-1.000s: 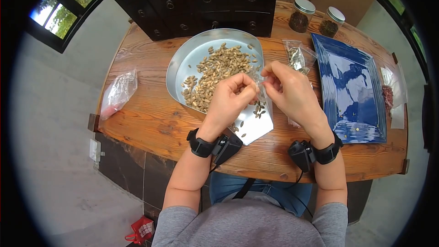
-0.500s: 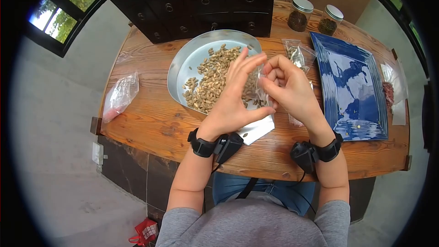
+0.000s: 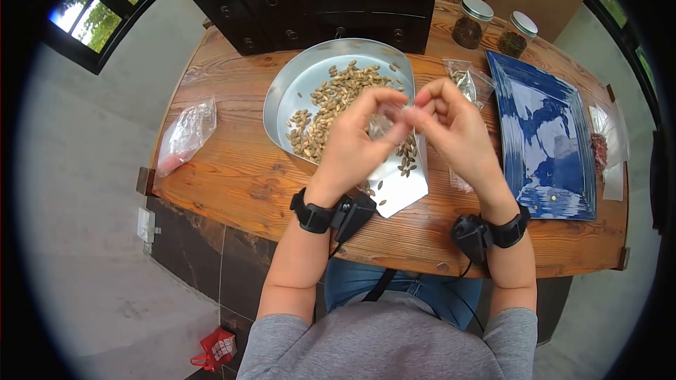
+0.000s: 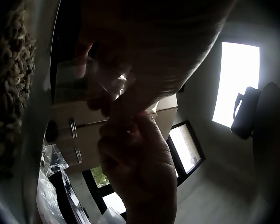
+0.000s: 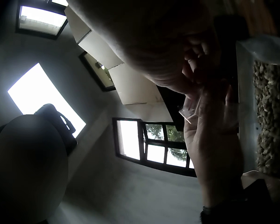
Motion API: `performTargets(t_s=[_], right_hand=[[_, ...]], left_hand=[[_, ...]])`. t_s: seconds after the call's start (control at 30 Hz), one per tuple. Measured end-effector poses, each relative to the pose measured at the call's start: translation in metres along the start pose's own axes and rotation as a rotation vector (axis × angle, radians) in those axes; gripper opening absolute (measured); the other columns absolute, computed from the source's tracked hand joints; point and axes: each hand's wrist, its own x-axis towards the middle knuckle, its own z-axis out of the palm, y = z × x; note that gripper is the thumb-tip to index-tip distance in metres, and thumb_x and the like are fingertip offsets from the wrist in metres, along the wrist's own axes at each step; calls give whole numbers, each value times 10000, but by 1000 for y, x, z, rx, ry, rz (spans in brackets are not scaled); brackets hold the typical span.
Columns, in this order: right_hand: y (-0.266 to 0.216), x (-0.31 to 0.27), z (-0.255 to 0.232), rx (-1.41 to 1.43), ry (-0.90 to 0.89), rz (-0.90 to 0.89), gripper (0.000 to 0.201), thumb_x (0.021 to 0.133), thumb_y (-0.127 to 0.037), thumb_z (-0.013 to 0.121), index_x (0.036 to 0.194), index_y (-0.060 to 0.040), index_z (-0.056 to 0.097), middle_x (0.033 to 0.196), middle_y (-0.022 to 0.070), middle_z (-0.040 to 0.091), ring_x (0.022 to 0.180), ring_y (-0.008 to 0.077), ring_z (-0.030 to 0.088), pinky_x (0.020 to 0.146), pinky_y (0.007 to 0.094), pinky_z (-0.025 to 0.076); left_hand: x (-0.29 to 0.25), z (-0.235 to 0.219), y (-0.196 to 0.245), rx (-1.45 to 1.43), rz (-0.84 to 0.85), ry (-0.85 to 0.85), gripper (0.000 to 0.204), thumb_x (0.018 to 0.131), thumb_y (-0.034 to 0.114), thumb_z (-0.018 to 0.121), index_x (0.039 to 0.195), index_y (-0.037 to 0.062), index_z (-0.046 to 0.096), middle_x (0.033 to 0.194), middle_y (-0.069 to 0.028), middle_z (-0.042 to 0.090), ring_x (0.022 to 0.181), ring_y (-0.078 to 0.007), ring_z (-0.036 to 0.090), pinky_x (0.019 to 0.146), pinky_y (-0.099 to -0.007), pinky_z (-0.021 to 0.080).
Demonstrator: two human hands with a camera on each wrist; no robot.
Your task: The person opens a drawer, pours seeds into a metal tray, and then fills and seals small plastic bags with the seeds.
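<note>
Over the pan, both hands meet at a small clear plastic bag [image 3: 379,127]. My left hand [image 3: 346,146] holds it between thumb and curled fingers, blurred by motion. My right hand [image 3: 461,137] pinches the bag's edge with thumb and forefinger; its other fingers are curled. In the left wrist view, the clear plastic [image 4: 72,81] spreads beyond the dark fingers. Beneath the hands sits a round-walled metal pan [image 3: 273,114] with a heap of brownish seed-like pods [image 3: 327,102]. Several pods lie on its pale flat spout [image 3: 400,195]. The bag's contents are hidden by the fingers.
A blue rectangular plate [image 3: 542,123] lies to the right, with a bag of reddish bits [image 3: 598,151] beyond it. Two lidded jars [image 3: 470,24] and a dark drawer cabinet [image 3: 303,3] stand at the back. A crumpled plastic bag [image 3: 189,134] lies at left.
The left hand's fingers spread wide half a second ago, then closed in again toward the thumb at the bag. The right hand keeps its pinch nearly in place, slightly higher than at first.
</note>
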Motion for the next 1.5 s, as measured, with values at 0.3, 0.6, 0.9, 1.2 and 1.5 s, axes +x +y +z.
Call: performTargets(t_s=[0.3,0.6,0.9,1.2,1.5], right_hand=[[-3,4,-1,-514,-186,-127,205,739,-59,631,916,23,567,833,99,578,650,159,568,626,262,476],[12,19,34,-1064,-319,-148,518,647,-109,698,1117,-17,502,1089,119,518,1041,285,478,889,359,399],[31,27,41,-857,-414,-226,346,683,-75,648,1014,-38,554,960,143,506,948,304,517,817,373,435],[32,39,38,-774,-412,-196,164,709,-56,615,864,-5,605,831,153,547,830,319,559,756,385,445],[16,45,23,-528,-228,0,180,737,-111,624,860,19,637,707,161,617,622,249,599,606,320,466]], left_hand=[[9,-32,-13,-479,3,584,330,766,71,669,1070,23,552,838,-19,590,803,-76,538,742,-210,440],[9,-43,-15,-507,-32,582,415,742,65,691,1109,0,509,840,-37,597,804,-91,560,727,-223,468],[9,-41,-18,-319,13,527,295,722,96,716,961,22,560,816,-35,606,787,-86,559,714,-223,463],[9,-35,-21,-239,-23,362,303,711,74,716,974,31,572,818,-13,587,780,-79,537,730,-221,440],[8,-33,-25,-115,-97,298,266,705,72,712,931,27,578,777,5,569,756,-66,518,699,-210,427]])
